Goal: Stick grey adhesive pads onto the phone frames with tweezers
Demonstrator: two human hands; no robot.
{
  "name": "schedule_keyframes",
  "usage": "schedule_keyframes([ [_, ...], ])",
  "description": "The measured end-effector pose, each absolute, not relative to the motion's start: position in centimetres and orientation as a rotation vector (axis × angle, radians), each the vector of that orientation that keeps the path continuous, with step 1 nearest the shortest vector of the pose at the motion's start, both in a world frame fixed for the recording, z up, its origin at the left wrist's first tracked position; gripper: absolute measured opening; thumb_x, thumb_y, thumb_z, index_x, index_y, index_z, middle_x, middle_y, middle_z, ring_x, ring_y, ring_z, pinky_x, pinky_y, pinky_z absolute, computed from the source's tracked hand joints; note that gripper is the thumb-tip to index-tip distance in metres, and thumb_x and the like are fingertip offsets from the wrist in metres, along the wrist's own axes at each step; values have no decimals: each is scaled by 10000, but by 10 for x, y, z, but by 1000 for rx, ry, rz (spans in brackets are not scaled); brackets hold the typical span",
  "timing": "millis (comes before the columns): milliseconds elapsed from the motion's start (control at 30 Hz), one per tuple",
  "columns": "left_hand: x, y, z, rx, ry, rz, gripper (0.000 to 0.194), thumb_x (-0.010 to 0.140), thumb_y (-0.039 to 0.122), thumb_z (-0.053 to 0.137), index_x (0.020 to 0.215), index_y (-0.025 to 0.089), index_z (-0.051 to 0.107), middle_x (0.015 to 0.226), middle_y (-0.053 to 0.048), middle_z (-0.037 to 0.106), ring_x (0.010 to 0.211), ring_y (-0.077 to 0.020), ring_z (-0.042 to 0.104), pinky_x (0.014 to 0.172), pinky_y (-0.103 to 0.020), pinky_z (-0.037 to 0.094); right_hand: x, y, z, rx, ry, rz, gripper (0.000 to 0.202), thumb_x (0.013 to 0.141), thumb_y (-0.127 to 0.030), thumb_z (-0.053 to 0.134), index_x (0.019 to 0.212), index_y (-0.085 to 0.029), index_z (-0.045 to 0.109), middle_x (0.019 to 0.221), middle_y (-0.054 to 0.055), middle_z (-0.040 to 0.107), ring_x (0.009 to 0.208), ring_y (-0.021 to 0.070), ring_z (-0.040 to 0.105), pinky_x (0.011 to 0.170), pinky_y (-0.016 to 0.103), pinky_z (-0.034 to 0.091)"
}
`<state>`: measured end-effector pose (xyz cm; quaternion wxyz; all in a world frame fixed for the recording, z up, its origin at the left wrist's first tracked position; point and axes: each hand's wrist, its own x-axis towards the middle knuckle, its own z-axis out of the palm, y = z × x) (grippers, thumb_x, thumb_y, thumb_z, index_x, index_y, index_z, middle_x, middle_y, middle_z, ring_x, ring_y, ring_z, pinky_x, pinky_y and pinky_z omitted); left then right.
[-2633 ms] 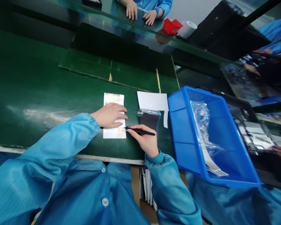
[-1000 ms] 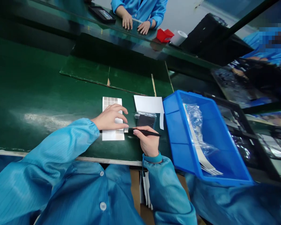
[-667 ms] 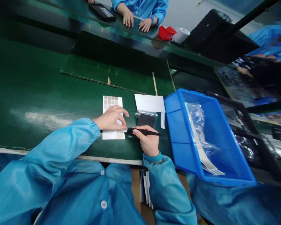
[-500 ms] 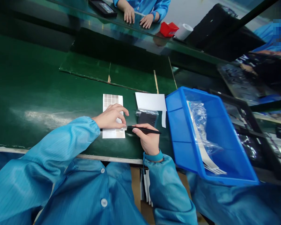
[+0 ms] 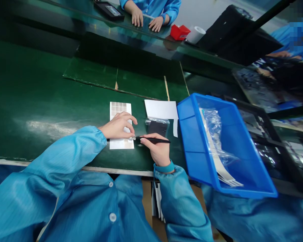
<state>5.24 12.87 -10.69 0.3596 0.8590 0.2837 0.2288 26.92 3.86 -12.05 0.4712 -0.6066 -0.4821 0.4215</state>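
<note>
A white sheet of greyish square stickers [image 5: 119,108] lies on the green bench, partly covered by my left hand [image 5: 120,126]. That hand's thumb and index finger are pinched on a small pale sticker [image 5: 133,137] at the sheet's right edge, while the other fingers arch above. My right hand [image 5: 158,149] holds black tweezers [image 5: 155,139] like a pen, their tip meeting the sticker beside my left fingertips. Just behind my right hand is a dark flat piece [image 5: 158,128] in clear film. A blank white paper [image 5: 161,109] lies beyond it.
A blue bin [image 5: 242,144] with clear plastic bags and pale strips stands close on my right. Across the bench, another person's hands [image 5: 146,22] rest near a red box [image 5: 179,32] and a white roll [image 5: 197,33]. Dark trays [image 5: 270,154] sit beyond the bin.
The whole view has shifted slightly. My right hand and the tweezers have edged a little toward my left fingertips; the left hand keeps its pinch over the sheet.
</note>
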Motion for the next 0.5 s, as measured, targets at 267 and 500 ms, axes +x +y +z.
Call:
schedule_keyframes([
  [267,53,140,-115,2211,873,806,96,793,302,776,853,227,770,1142,-23,669,1132,-183,581,1098,-341,362,284,40,-130,-1582,-1208,864,300,637,-428,881,788,-194,767,790,69,770,717,242,716,679,355,593],
  [500,33,165,-119,2188,1414,959,91,848,293,681,894,249,746,1133,-18,672,1162,-207,544,1030,-372,388,288,53,-116,-1742,-1218,705,376,593,-502,854,808,-202,780,810,80,771,789,295,714,653,340,580],
])
